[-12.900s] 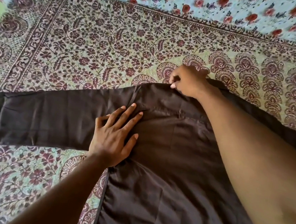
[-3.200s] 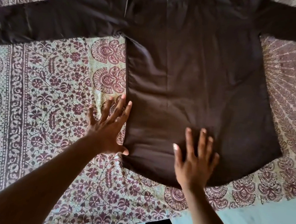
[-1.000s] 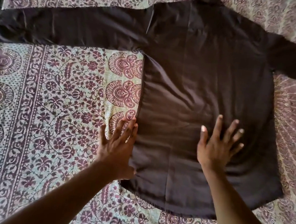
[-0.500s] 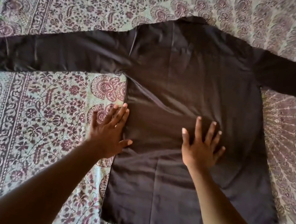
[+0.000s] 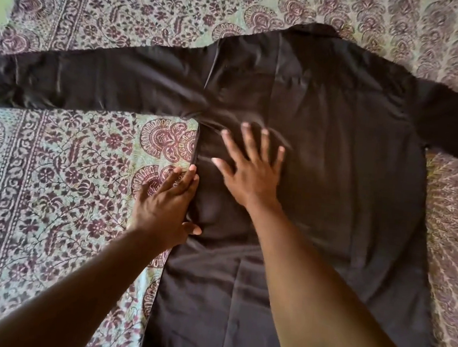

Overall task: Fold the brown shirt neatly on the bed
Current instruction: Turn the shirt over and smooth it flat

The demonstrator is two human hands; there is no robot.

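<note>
Shirt (image 5: 336, 162) lying flat on bed (image 5: 51, 183); right hand (image 5: 250, 172) pressing open-palmed on it, left hand (image 5: 165, 206) resting flat, fingers extended, along its left edge.

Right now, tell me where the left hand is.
In the head view the left hand lies flat, left of centre, along the left side edge of the brown shirt, partly on the patterned bedspread, just below-left of the right hand.

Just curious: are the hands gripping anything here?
Nothing is gripped. The right hand lies flat and open on the shirt; the left hand rests flat along its side edge.
</note>
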